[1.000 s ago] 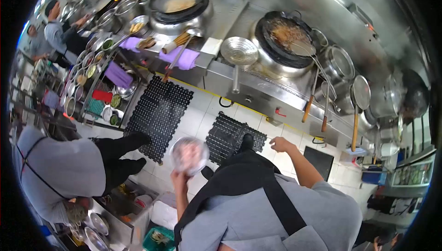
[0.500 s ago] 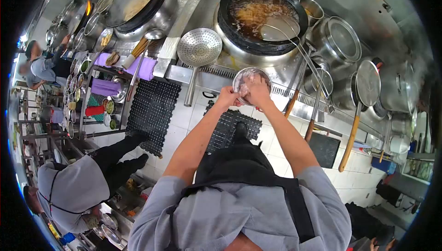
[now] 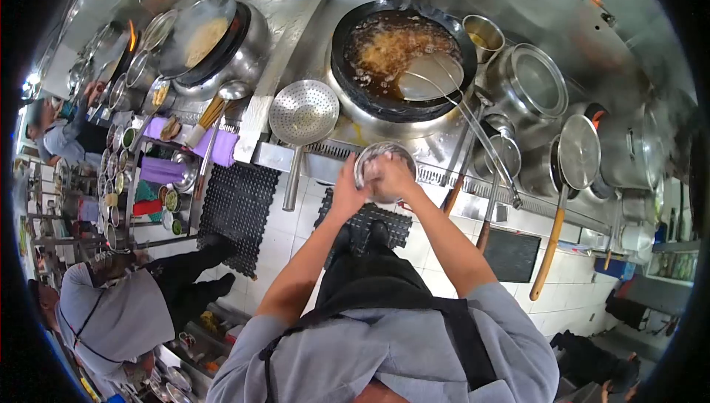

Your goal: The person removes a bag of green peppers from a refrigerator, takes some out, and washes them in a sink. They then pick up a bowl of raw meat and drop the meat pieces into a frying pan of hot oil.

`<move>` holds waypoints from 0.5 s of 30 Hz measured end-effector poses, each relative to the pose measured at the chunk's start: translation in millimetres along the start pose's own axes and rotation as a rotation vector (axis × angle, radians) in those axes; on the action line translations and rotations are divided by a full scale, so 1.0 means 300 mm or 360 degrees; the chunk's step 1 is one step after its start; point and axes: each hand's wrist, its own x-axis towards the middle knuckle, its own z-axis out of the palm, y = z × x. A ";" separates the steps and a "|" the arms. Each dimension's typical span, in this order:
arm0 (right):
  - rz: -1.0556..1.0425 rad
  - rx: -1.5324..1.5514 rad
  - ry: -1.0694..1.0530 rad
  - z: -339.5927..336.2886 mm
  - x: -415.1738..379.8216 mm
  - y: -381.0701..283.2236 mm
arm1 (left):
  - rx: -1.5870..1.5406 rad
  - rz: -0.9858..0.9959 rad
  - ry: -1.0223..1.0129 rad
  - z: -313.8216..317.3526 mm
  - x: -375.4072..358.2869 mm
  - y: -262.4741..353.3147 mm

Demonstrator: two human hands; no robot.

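Steel cooking range [image 3: 436, 153] runs across the upper frame; at upper centre, a dark wok [image 3: 340, 70] holds bubbling brown oil. Metal bowl [image 3: 410, 160] noted at frame centre, in front of the range's edge, between the hands. Left hand [image 3: 349, 190] grips its left side. Right hand [image 3: 390, 174] reaches over its opening, fingers bent; whether they grip anything cannot be told.

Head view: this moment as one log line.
left hand: holds bowl | right hand: over bowl | wok: liquid bubbling, strainer in it
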 end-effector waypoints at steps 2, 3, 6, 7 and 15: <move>-0.0114 0.0204 -0.0192 -0.034 -0.006 -0.017 | 0.0520 0.0397 0.0077 -0.020 -0.006 0.112; -0.0092 0.0146 -0.0205 -0.028 -0.010 -0.019 | 0.0534 0.0322 -0.0138 0.015 0.008 0.051; -0.0022 -0.0027 -0.0227 0.035 0.013 -0.007 | 0.0699 0.0067 -0.0148 0.047 0.015 0.100; -0.0013 -0.0065 -0.0137 0.070 0.017 -0.007 | 0.0806 0.0100 -0.0049 0.080 0.034 0.070; -0.0244 0.0306 0.0045 0.007 -0.010 0.115 | 0.0777 -0.0148 -0.0157 0.084 0.075 0.117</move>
